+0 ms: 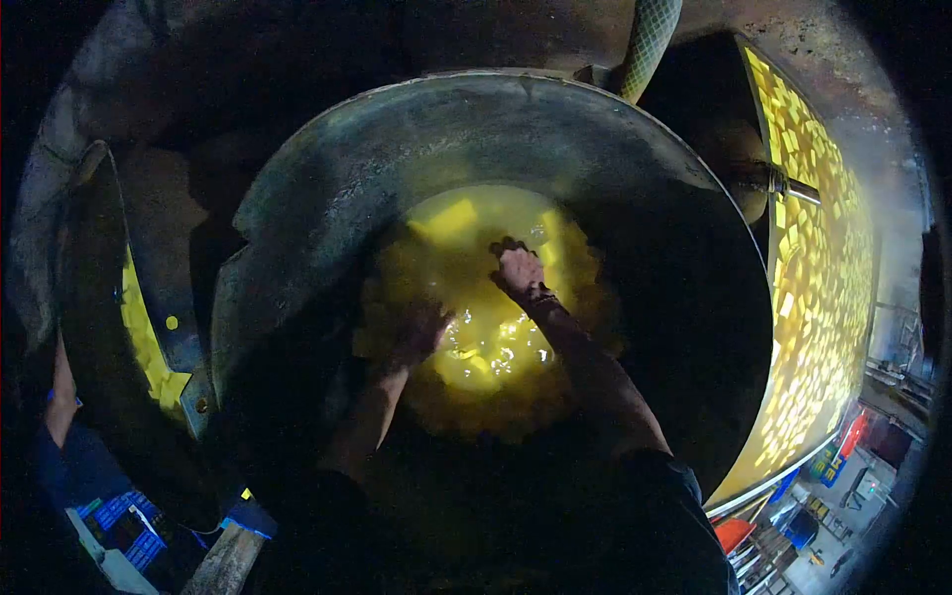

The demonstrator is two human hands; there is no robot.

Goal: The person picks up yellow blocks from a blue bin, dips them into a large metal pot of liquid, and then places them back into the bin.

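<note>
Left hand (421, 332), right hand (518, 270): yellow chunks (451, 218) surround each grip.

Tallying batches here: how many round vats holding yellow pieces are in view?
3. The middle vat, where the left hand and right hand reach into the yellow pieces; a second vat at the right edge; a third vat at the left, mostly dark. Others may be hidden.
</note>
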